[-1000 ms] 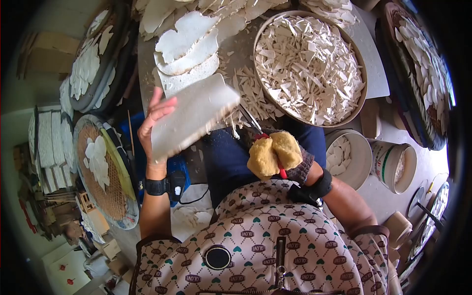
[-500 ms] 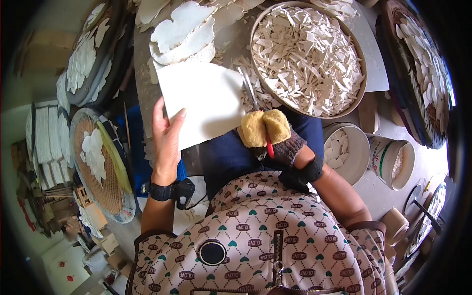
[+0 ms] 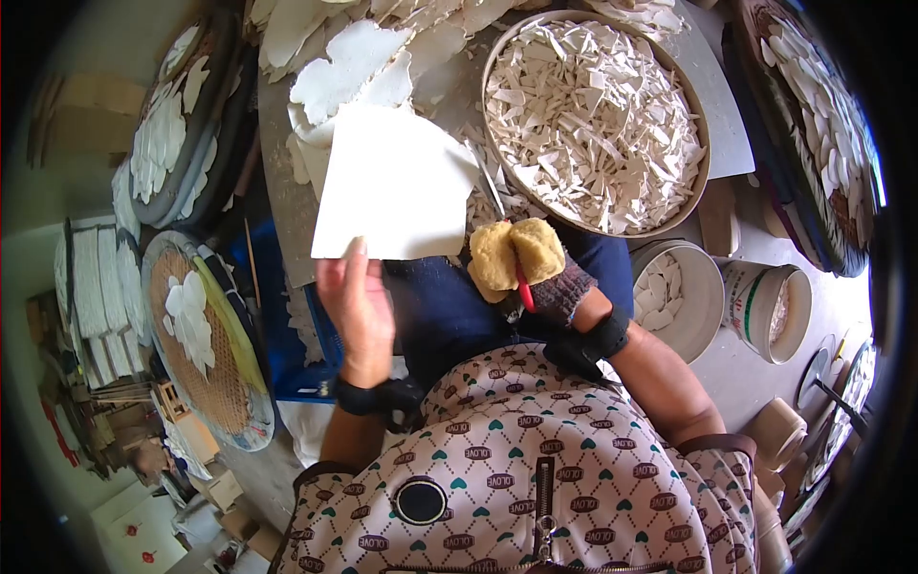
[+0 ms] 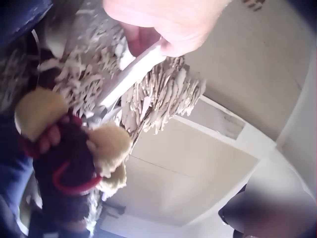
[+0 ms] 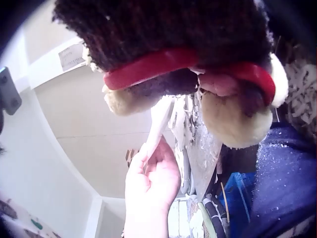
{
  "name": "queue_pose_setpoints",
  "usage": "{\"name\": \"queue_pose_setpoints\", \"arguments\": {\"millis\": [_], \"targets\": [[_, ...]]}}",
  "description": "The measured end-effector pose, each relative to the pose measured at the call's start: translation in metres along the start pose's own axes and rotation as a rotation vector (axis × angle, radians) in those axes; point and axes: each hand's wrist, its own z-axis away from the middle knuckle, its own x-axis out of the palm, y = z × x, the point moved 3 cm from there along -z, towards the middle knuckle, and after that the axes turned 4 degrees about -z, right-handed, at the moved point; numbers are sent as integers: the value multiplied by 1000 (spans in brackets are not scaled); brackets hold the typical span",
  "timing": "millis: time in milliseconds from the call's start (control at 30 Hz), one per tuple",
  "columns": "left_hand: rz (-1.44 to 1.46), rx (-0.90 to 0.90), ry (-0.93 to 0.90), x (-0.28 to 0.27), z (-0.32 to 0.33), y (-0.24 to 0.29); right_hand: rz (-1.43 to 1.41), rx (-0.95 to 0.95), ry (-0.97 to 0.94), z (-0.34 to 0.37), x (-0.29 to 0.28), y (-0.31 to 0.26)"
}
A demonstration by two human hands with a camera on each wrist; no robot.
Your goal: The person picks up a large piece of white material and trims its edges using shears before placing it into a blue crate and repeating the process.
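Observation:
In the head view my bare left hand (image 3: 361, 311) pinches the near edge of a flat, stiff white sheet (image 3: 392, 191) between thumb and fingers. The left wrist view shows the sheet (image 4: 131, 79) edge-on, thin and straight. My right hand (image 3: 562, 292), in a dark knitted glove, grips scissors (image 3: 491, 184) with red handles (image 3: 525, 289). Yellow foam padding (image 3: 516, 253) is wrapped about those handles and hides most of the fingers. The blades point away from me, close to the sheet's right edge. The right wrist view shows the red loops (image 5: 148, 67) around the gloved hand.
A round tray (image 3: 709, 158) heaped with pale cut strips stands on the work board (image 3: 725, 143). Irregular white sheets (image 3: 349, 72) lie beyond my left hand. Two buckets (image 3: 703, 330) with pale pieces stand at right; a blue crate (image 3: 287, 349) is below left.
The sheet has turned from a tilted position, rough edge showing, to face up with its bright side. My left hand has shifted right and closer to me. The scissors moved slightly forward, then stayed nearly still.

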Motion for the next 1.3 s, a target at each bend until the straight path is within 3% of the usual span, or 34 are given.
{"name": "queue_pose_setpoints", "arguments": {"millis": [100,167,233,333,500,667,767,833,1100,1200,1267,1300], "targets": [[131,-146,74,20,10,-13,469,-260,-66,-4,6,-1],[84,-217,75,23,7,-19,264,-79,-109,0,11,6],[37,-231,93,24,0,-23,247,-27,-134,-2,14,2],[-40,-124,41,21,-8,-27,71,25,-95,-2,18,13],[-69,-74,40,24,-5,-28,246,-133,-101,-8,15,11],[-68,-146,10,22,-5,-30,137,-141,-46,-6,17,23],[-80,-146,-23,23,-9,-25,195,-168,-86,-6,14,1],[-95,-157,-37,18,-13,-24,261,-133,-98,-2,13,-4],[-145,-157,-95,18,-23,-16,-96,125,-107,4,15,11],[-163,-152,-118,16,-24,-12,77,-29,-136,-1,12,12],[-153,-168,-117,21,-19,-8,11,-8,-127,-3,12,18],[-148,-179,-120,20,-19,-8,-175,104,-106,-1,17,23]]}}
